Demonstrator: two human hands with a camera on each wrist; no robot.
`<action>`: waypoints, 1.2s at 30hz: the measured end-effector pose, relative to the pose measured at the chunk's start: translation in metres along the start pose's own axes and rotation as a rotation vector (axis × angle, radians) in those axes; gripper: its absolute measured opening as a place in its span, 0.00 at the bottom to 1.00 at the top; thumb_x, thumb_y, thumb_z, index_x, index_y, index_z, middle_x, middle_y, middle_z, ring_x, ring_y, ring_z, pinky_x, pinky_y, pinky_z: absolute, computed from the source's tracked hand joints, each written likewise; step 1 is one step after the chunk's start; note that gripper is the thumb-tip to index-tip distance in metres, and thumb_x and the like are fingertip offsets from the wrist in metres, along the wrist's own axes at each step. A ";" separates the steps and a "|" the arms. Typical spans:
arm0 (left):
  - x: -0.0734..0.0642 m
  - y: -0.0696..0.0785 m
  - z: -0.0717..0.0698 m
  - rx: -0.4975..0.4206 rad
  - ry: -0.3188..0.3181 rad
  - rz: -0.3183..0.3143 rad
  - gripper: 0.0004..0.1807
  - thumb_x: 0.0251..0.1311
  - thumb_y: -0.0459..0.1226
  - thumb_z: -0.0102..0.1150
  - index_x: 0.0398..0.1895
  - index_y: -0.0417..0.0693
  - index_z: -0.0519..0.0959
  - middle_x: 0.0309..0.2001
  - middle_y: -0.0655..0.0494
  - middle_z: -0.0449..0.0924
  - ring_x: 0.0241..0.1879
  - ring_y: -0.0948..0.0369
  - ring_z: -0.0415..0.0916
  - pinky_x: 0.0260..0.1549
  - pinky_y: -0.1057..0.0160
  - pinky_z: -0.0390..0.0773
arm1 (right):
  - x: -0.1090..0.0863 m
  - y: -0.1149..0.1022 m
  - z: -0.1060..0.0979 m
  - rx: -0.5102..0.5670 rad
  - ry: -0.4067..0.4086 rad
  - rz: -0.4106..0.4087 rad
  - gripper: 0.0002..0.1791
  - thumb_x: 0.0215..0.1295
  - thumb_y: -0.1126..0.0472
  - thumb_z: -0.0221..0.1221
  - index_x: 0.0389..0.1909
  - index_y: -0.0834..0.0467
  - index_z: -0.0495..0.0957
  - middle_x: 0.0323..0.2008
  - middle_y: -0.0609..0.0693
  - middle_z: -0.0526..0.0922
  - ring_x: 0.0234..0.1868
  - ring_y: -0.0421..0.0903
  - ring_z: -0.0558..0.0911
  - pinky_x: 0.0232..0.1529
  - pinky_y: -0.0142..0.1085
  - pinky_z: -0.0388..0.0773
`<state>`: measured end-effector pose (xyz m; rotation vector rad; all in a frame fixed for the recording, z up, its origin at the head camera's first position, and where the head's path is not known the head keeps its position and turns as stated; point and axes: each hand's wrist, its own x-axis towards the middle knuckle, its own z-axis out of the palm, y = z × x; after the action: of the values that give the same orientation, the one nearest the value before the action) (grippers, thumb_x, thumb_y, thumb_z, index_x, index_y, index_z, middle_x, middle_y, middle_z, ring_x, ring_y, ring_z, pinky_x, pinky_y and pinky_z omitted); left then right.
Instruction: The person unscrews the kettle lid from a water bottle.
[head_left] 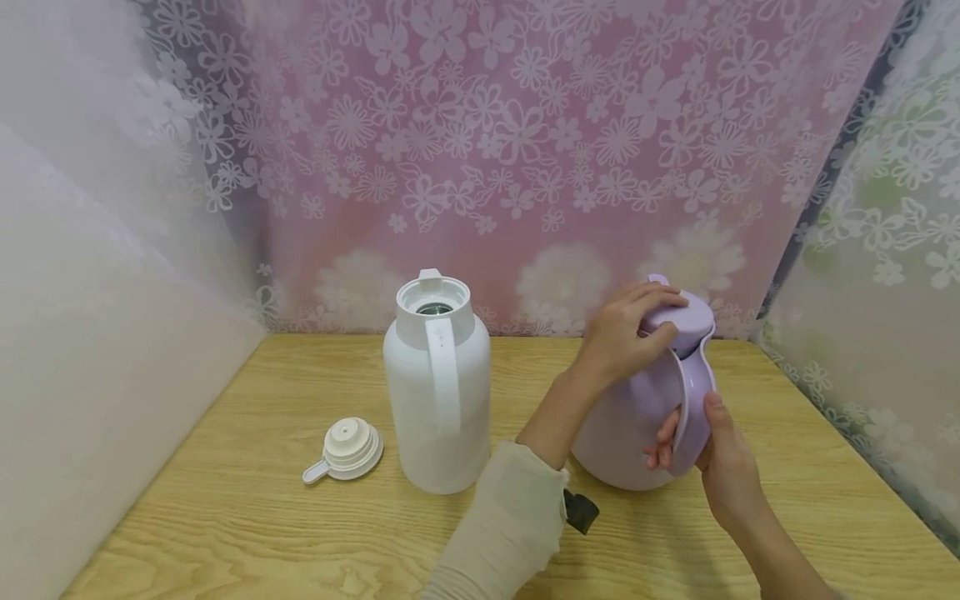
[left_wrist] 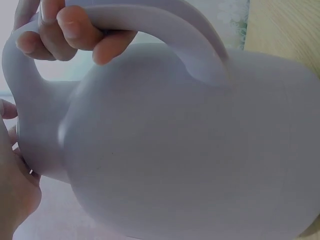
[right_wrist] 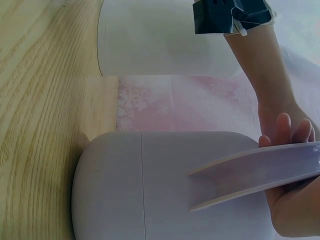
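Note:
A purple vacuum jug (head_left: 626, 425) stands on the table, tilted slightly in the head view. My left hand (head_left: 622, 333) holds its purple lid (head_left: 686, 321), fingers over the far side and thumb on the near side. With my right hand (head_left: 731, 471) I grip the jug's handle (head_left: 697, 408); the fingers (left_wrist: 75, 32) wrap round it in the left wrist view. To the left stands a white vacuum jug (head_left: 442, 408), its mouth uncovered and its handle facing me. A white stopper lid (head_left: 348, 450) with a tab lies beside it.
The wooden table (head_left: 300, 542) bears both jugs, which stand apart. Flowered pink cloth (head_left: 487, 167) hangs behind, with pale sheets (head_left: 112, 292) at the left and patterned ones (head_left: 885, 292) at the right. A black wrist device (head_left: 580, 511) sits at my left forearm.

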<state>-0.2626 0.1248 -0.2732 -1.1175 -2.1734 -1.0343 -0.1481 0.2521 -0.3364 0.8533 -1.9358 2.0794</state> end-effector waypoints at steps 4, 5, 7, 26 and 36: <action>0.001 0.001 -0.002 -0.008 -0.047 -0.026 0.17 0.60 0.42 0.52 0.54 0.57 0.76 0.58 0.67 0.69 0.63 0.73 0.51 0.57 0.76 0.50 | 0.000 0.000 0.000 -0.011 0.008 0.009 0.32 0.75 0.55 0.20 0.27 0.59 0.72 0.18 0.50 0.76 0.23 0.46 0.80 0.34 0.36 0.77; 0.001 0.002 -0.003 0.002 -0.057 -0.032 0.17 0.61 0.43 0.52 0.54 0.58 0.75 0.58 0.67 0.68 0.63 0.74 0.51 0.57 0.76 0.50 | 0.000 0.000 0.000 -0.015 0.010 0.010 0.32 0.75 0.55 0.20 0.27 0.58 0.72 0.18 0.49 0.76 0.23 0.46 0.80 0.34 0.36 0.77; 0.002 0.004 -0.004 0.029 -0.081 -0.050 0.18 0.63 0.46 0.51 0.56 0.59 0.74 0.59 0.68 0.67 0.63 0.74 0.50 0.57 0.75 0.51 | 0.001 -0.001 -0.001 -0.021 0.014 0.012 0.31 0.75 0.55 0.20 0.27 0.58 0.72 0.18 0.49 0.76 0.23 0.46 0.80 0.33 0.36 0.77; 0.011 0.031 -0.003 0.475 -0.102 -0.235 0.27 0.53 0.67 0.45 0.54 0.74 0.72 0.52 0.76 0.68 0.53 0.69 0.59 0.52 0.71 0.58 | 0.001 0.000 -0.001 -0.007 0.009 0.006 0.31 0.75 0.55 0.19 0.28 0.58 0.72 0.18 0.50 0.75 0.22 0.47 0.79 0.33 0.36 0.77; 0.022 0.051 0.004 0.716 -0.107 -0.338 0.29 0.45 0.72 0.46 0.44 0.70 0.73 0.44 0.73 0.69 0.45 0.67 0.62 0.44 0.67 0.62 | 0.000 0.000 0.000 0.028 0.005 0.014 0.31 0.75 0.55 0.20 0.28 0.59 0.72 0.18 0.49 0.76 0.22 0.47 0.80 0.32 0.36 0.77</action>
<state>-0.2328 0.1577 -0.2397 -0.4906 -2.5550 -0.2431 -0.1477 0.2521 -0.3365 0.8416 -1.9207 2.1191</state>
